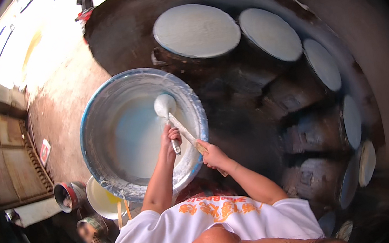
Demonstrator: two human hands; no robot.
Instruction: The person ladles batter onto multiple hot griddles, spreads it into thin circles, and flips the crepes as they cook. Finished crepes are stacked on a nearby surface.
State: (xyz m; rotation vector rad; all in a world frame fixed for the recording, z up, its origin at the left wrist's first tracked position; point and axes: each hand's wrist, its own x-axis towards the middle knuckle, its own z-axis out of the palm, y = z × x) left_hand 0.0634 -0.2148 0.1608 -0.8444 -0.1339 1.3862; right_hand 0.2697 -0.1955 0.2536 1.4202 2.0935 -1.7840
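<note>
A large blue-rimmed basin stands in front of me, coated inside with white residue and holding a thin whitish liquid. Over it, my left hand is closed around the handle of a ladle, whose bowl is covered in white. My right hand, at the basin's right rim, grips a long flat wooden stick. The stick's far end meets the ladle near its bowl, and its lower end sticks out below my right hand. Whether the ladle holds liquid is hard to make out.
Several round pans with pale tops curve along a dark ring-shaped stand from the back to the right. Left of the basin are a pale bucket with wooden sticks against it, a metal can and a tiled panel.
</note>
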